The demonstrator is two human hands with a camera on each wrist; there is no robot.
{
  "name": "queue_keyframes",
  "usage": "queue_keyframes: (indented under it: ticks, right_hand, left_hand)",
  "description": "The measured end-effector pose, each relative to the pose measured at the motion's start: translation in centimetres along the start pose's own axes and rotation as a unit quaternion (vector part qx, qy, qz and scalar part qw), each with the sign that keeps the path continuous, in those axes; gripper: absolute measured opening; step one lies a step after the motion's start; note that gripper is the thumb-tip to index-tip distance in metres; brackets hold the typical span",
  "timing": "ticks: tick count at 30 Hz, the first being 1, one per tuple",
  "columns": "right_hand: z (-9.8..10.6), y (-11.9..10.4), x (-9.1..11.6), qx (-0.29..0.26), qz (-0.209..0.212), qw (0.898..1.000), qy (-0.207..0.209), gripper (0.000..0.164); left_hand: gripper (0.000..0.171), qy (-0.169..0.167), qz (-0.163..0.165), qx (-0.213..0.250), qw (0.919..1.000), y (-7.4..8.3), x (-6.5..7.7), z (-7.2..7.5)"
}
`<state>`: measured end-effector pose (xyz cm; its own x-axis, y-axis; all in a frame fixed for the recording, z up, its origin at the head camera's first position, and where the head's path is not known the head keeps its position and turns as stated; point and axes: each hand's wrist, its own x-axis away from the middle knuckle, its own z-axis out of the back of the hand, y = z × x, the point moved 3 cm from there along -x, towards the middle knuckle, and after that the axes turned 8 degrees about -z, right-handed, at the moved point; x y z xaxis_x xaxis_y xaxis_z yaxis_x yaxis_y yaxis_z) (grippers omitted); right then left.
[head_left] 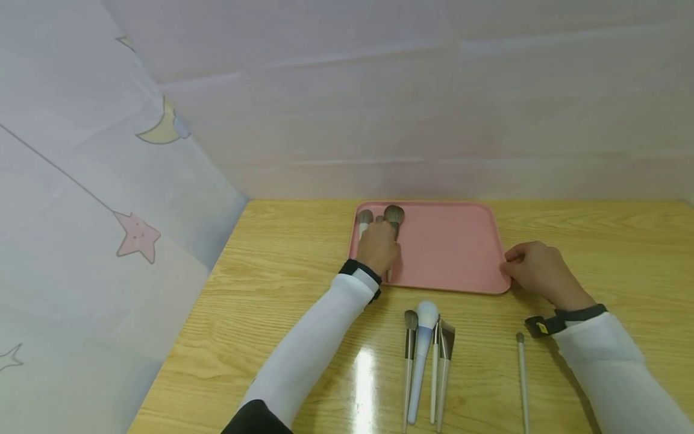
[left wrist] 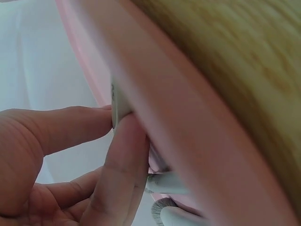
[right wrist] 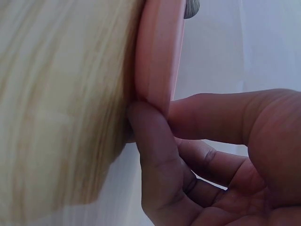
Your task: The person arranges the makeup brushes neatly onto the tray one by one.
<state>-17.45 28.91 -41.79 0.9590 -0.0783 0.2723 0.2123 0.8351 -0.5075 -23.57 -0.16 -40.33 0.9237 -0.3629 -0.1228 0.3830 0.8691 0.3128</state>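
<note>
A pink tray (head_left: 447, 247) lies on the table with several makeup brushes at its left end, among them a large dark-bristled brush (head_left: 394, 215) and a white-handled brush (head_left: 364, 218). My left hand (head_left: 378, 246) is over them. In the left wrist view, its thumb and finger pinch a pale brush handle (left wrist: 121, 102) inside the tray rim; other brush heads (left wrist: 164, 209) show below. The hand partly hides the brushes in the head view. My right hand (head_left: 542, 272) pinches the tray's right rim (right wrist: 157, 61) near the front corner, between thumb and index finger.
In front of the tray, several more brushes lie side by side, including a white-bristled brush (head_left: 424, 355) and a flat angled brush (head_left: 446, 361). A thin brush (head_left: 523, 380) lies apart near the right sleeve. A pale cloth (head_left: 406, 120) hangs behind the wooden table (head_left: 260, 289).
</note>
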Motion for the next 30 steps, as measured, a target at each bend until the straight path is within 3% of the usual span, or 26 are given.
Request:
queue_keyframes:
  ticks: [11, 20, 30]
  right_hand:
    - [-0.21, -0.21, 0.09, -0.006, -0.002, 1.0, -0.008, 0.038]
    - [-0.38, -0.19, -0.05, -0.011, -0.015, 1.0, -0.015, 0.038]
    - [-0.55, -0.03, -0.32, -0.012, -0.014, 1.0, -0.01, 0.038]
  left_hand:
    - [0.01, 0.009, -0.002, 0.011, 0.9999, -0.18, 0.06, -0.11]
    - [0.013, 0.009, 0.019, 0.04, 0.999, -0.45, 0.22, -0.13]
    - [0.023, 0.012, 0.011, 0.027, 0.9995, -0.57, 0.46, -0.11]
